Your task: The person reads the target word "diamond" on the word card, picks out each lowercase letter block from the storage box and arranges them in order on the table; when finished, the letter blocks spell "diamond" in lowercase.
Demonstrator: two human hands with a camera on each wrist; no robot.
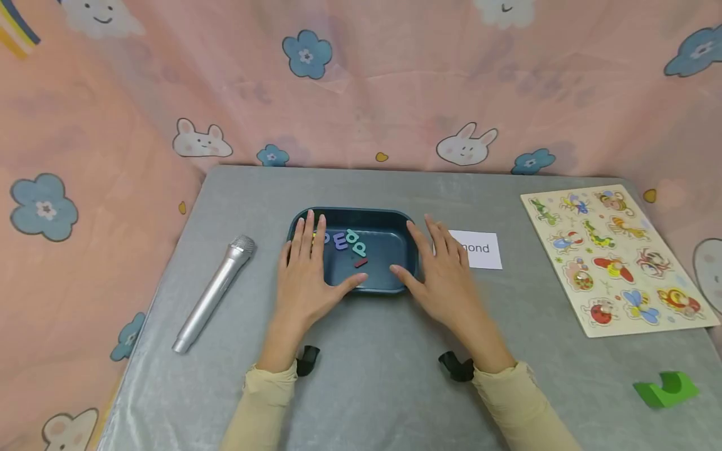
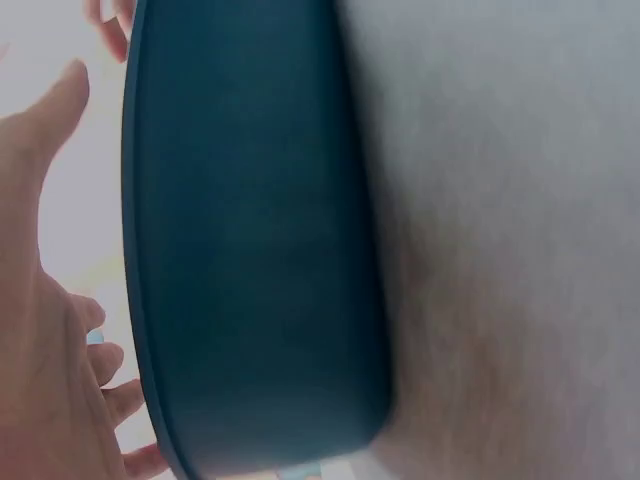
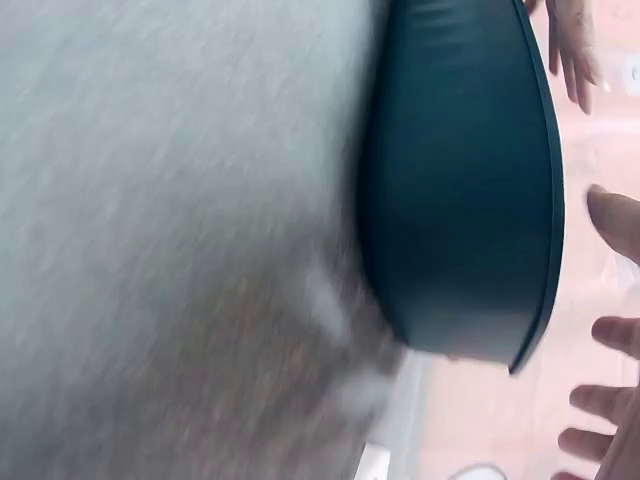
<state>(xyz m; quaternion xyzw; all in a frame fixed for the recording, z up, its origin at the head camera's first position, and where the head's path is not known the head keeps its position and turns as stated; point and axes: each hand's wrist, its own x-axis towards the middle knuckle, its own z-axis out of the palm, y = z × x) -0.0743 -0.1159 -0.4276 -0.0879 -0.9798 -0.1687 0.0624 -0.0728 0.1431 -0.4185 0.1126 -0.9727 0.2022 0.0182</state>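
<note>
Tray (image 1: 386,250) and loose letters (image 1: 358,249) sit mid-table (image 1: 361,388). Left to right: the microphone (image 1: 214,294), near nine o'clock of the tray, might roll if an elbow swung wide. At eight o'clock the left hand (image 1: 307,275) spreads straight-fingered over the rim; a sideways brush could scatter letters, some hidden beneath it (a yellow sliver peeps between fingers). At four o'clock the right hand (image 1: 445,275), equally spread and gripping nothing, could nudge the card (image 1: 482,247) at three, whose word it partly covers. Wrist views miss the tray's inside; whether fingertips touch the rim, I cannot tell.
</note>
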